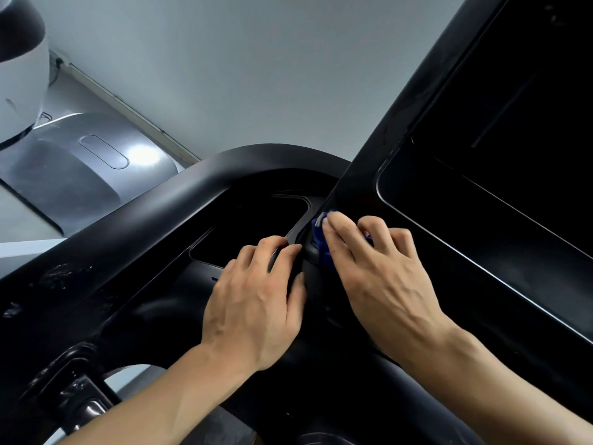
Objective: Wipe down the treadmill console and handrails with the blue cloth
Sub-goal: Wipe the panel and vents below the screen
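The black treadmill console (244,226) fills the lower middle of the head view, with a large dark screen (500,194) tilted at the right. A curved black handrail (154,216) arcs over the console from the lower left. My right hand (382,271) presses the blue cloth (319,234) against the console beside the screen's lower left corner; only a small part of the cloth shows past my fingers. My left hand (256,303) rests on the console just left of the cloth, its fingertips curled over a raised edge.
A silver-grey machine base (86,168) lies on the floor at the left, below a white rounded housing (19,81). A pale wall (240,75) stands behind the handrail. Black frame parts (80,396) sit at the lower left.
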Demonstrator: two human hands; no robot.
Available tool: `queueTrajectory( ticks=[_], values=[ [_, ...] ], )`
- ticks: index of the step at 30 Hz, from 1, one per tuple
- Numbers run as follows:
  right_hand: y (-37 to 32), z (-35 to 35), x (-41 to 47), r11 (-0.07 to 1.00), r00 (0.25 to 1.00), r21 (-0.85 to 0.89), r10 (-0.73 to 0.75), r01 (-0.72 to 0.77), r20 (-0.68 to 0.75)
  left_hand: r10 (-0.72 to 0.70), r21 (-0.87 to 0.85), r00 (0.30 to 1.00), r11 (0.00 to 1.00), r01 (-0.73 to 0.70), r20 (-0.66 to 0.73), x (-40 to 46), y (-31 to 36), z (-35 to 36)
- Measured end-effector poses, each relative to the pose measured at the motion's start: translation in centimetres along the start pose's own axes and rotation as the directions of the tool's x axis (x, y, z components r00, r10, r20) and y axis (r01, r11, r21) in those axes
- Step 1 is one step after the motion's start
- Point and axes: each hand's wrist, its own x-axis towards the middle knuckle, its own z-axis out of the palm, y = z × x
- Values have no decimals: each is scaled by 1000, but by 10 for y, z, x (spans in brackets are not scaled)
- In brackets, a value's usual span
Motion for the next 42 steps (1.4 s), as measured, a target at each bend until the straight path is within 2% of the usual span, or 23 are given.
queueTrajectory(
  ticks=[6,12,17,19,23,26,31,37,42],
  values=[
    [7,-5,-30,998,997,-10,64,-64,45,9,1,1000,1000,-9,-9,0,0,0],
    [-7,3,-4,991,991,-17,132,-132,-10,-3,-3,1000,1000,3,6,1,-1,0],
    [5,-2,-36,983,983,-15,183,-183,-21,41,-3,999,999,-41,-18,6,0,2],
    [9,-1,-38,984,984,22,178,-178,-17,4,1,1000,1000,-4,-19,11,5,5],
    [16,6,-20,993,998,106,57,-54,-33,-39,-16,999,999,39,0,15,19,9],
    [24,7,-33,985,1000,174,19,-17,-9,-75,-46,997,996,75,-2,13,18,8],
    [34,6,-58,965,998,254,62,-63,15,-91,-75,995,993,89,-27,11,18,8],
    [14,11,-30,954,995,284,95,-95,14,-103,-124,993,988,95,-58,11,17,8],
    [15,9,-49,952,990,275,138,-132,-1,-114,-138,992,985,106,-48,11,18,7]
  ],
)
